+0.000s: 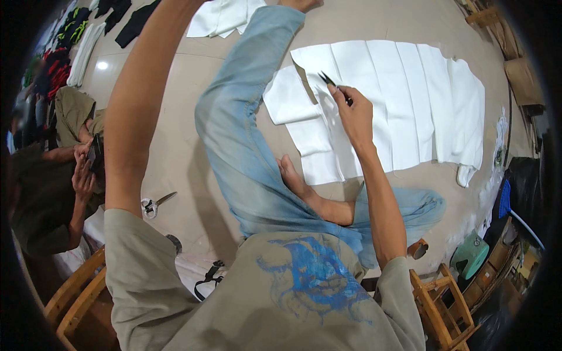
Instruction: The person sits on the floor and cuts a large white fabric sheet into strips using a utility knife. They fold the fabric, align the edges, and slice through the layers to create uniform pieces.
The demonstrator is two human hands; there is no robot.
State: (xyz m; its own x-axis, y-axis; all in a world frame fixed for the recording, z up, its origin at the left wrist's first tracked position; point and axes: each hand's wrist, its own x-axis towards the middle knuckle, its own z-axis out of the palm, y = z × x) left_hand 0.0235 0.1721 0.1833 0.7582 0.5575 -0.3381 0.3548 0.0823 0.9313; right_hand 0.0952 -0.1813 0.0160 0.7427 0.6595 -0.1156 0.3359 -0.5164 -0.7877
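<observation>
1. Beige tiled floor (175, 158) filled the room, and the person sat on it in pale blue jeans (246, 158), one leg stretched forward and one bare foot (291, 175) tucked in.
2. White fabric pieces (410, 99) lay flat on the floor ahead of the person, set side by side in overlapping strips, with a smaller white piece (290, 96) at their left edge.
3. More white cloth (225, 16) lay farther off near the top, and dark garments (133, 23) sat beyond it to the left.
4. Another person (55, 175) sat at the left edge, both hands up around a dark phone.
5. Wooden chairs (445, 304) stood at the lower right and lower left.
6. Right hand (354, 114) was closed around small dark scissors (329, 81), whose blades pointed at the gap between the small piece and the strips.
7. Left arm rose past the top of the view, so I could not tell how that hand was held.
8. Larger scissors (157, 205) lay on the floor beside the left elbow, well apart from the fabric.
</observation>
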